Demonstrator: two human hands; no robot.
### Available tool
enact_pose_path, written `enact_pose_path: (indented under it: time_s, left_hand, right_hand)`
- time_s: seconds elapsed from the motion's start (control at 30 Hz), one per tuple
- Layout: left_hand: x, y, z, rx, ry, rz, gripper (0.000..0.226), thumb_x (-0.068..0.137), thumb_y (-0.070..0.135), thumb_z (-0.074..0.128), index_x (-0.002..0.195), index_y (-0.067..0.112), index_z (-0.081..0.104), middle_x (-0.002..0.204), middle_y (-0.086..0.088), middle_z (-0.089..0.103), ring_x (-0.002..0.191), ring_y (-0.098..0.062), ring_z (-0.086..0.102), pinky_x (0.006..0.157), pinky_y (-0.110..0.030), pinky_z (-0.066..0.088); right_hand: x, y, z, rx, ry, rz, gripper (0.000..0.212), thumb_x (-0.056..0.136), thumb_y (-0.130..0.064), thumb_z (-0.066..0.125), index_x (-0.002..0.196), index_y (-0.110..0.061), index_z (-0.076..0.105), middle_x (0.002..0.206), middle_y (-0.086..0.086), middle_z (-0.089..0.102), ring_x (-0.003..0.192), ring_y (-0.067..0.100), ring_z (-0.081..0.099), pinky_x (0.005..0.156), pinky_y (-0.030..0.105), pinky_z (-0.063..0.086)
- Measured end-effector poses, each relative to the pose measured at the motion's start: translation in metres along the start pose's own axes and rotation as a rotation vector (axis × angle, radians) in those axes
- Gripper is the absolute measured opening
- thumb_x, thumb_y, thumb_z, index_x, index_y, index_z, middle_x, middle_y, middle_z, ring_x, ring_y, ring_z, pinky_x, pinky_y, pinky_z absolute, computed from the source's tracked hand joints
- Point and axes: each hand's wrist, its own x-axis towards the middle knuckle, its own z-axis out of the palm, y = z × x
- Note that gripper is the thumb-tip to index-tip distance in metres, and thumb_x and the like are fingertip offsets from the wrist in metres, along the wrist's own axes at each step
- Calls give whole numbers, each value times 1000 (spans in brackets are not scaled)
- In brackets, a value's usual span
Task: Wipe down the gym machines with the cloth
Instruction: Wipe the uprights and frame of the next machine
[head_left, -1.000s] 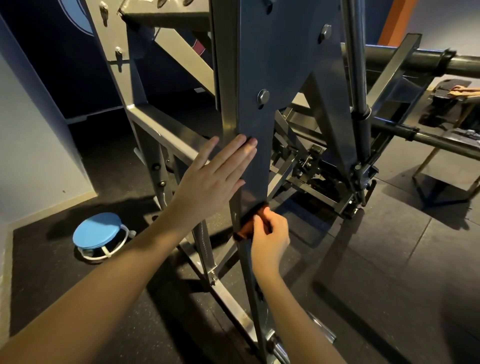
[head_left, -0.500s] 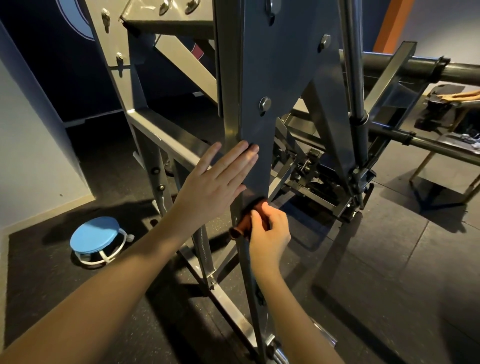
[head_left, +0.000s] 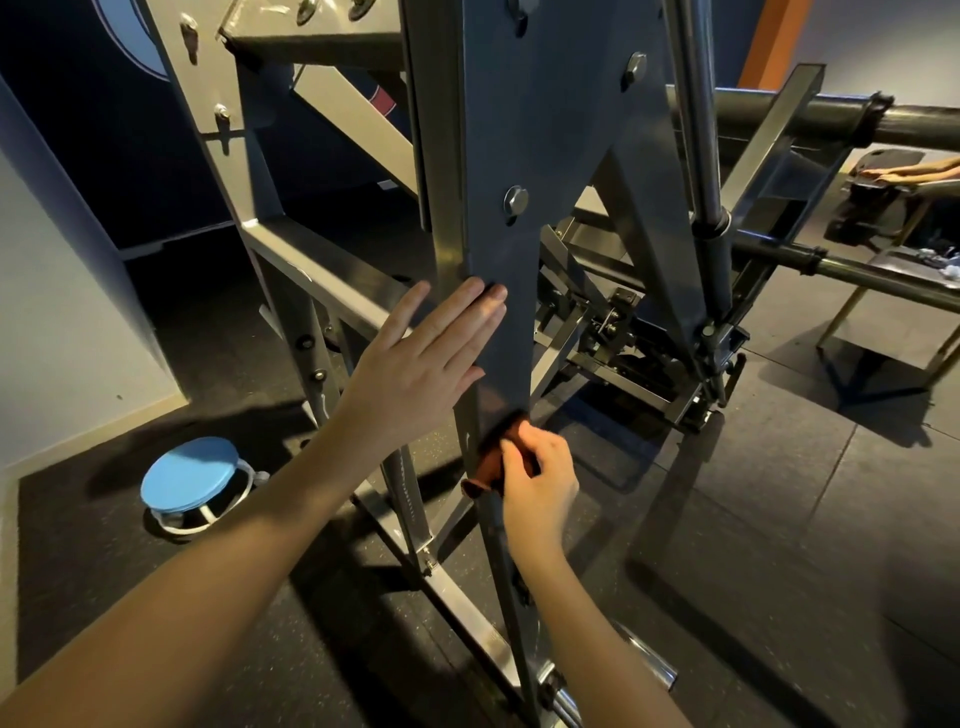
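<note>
Head | left grip (head_left: 415, 374) flat, fingers (head_left: 467, 317) straight, on one machine upright (head_left: 498, 130) | right grip (head_left: 540, 483) below, clamped on one cloth (head_left: 491, 465)

No legible text anywhere (the wall emblem (head_left: 132, 44) is cropped).

Left hand (head_left: 421, 364) lies flat, fingers (head_left: 467, 319) straight, arm stretched forward; right hand (head_left: 540, 483), lower, grips the cloth (head_left: 493, 460) with curled fingers.
</note>
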Motion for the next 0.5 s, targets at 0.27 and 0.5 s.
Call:
enact_pose_path:
  time_s: [0.27,0.5]
  left_hand:
    - [0,-1,2,-14,-2,-11,63,102,37,30,152,5,7,157,-9,15,147,-24,2,119,-46,1]
    - [-1,-1,2,0,0,-8,61,104,37,27,152,4,7,158,-9,15,147,-24,2,119,-46,2]
  right_hand:
    - [0,-11,2,7,-67,-30,23,91,-14,63,114,-16,64,113,-12,56,102,-4,53,82,1,42]
    - [-9,17,-4,-118,-62,24,29,90,-12,65,119,-13,65,119,-7,58,115,9,53,102,34,48]
